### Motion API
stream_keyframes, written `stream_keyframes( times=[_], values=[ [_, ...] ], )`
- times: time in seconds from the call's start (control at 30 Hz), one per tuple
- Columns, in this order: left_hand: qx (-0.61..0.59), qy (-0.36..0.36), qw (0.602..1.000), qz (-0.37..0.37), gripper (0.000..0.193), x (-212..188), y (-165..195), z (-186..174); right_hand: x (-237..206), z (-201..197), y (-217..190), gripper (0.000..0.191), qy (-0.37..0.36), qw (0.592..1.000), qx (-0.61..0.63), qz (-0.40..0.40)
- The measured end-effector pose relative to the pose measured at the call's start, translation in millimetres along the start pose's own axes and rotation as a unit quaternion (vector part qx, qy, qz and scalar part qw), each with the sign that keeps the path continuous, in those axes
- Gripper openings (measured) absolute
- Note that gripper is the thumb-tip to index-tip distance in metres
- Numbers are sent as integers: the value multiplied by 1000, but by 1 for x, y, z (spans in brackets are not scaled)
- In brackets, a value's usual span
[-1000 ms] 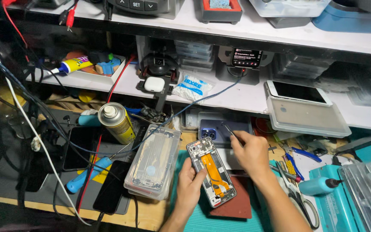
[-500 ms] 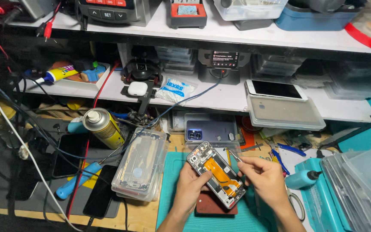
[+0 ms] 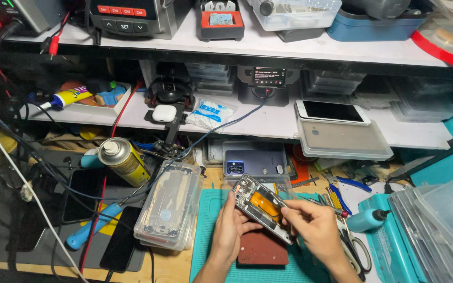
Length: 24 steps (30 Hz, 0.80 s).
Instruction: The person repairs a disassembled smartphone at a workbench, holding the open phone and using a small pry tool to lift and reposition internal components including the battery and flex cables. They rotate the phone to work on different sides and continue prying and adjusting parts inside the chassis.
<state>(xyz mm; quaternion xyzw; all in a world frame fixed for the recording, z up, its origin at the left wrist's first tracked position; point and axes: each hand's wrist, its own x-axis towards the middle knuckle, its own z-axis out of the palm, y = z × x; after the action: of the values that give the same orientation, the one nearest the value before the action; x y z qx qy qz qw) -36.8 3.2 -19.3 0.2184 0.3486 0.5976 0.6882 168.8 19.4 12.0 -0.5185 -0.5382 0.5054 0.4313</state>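
The left hand [image 3: 230, 233] is raised from the bench's near edge, fingers curled upward in a cupping grip, thumb extended. The right hand [image 3: 315, 230] is held just beside it, fingers pinched together, wrist angled inward from the lower right.

opened phone [image 3: 262, 207] between hands, above mat [image 3: 208, 246]

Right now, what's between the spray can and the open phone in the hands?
A stack of clear plastic boxes lies between the spray can and the open phone, seen in the head view.
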Motion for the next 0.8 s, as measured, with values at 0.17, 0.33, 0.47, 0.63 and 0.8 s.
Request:
stream_keyframes(
  times=[0.17,0.33,0.47,0.63,0.8],
  values=[
    [-40,14,999,-31,52,-5,8,8,-3,4,4,24,-3,1000,-1,8],
    [-85,-16,996,-22,44,-8,12,11,-2,5,9,24,-9,1000,8,-16],
    [-79,-20,997,-10,43,-7,7,4,-1,3,12,23,-5,1000,6,-17],
    [-58,-13,998,-2,39,-4,-2,-5,-1,0,12,24,8,1000,-6,-18],
    [-26,-16,1000,6,40,-5,-2,-7,-2,-2,10,24,13,999,-16,-24]
  ],
)
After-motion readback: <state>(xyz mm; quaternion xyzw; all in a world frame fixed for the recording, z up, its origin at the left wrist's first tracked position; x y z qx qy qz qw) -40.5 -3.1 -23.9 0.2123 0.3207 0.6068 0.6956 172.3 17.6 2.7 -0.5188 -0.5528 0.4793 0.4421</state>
